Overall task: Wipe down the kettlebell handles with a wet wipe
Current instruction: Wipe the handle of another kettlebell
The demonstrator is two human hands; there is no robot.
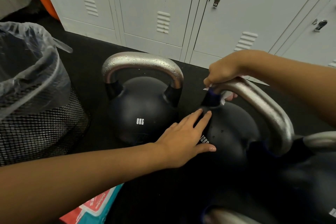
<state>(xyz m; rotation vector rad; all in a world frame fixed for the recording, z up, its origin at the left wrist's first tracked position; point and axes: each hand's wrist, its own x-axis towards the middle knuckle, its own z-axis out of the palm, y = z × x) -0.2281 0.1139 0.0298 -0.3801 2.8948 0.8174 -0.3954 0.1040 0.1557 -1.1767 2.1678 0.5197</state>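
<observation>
Right hand: the right hand [222, 74], right of centre, curls round the far end of the silver steel handle [261, 107] of the black kettlebell [231, 132], pinching a white wet wipe [224, 96] against the metal.
Left hand: the left hand [183, 138] lies flat, fingers straight, on that bell's dome, steadying it and gripping nothing.
Step in hand: I'd say the wipe is working the handle's left leg, just above the dark band.
Next move: likely sliding the wipe over the arch and down the near leg, with the bell braced.
Other bells: the black 8KG kettlebell [141, 111] at centre, its handle beaded wet; more handles at lower right.
Nearby: a lined black mesh bin [36, 114] at left; a wipes packet [94, 205] at the bottom edge.
</observation>
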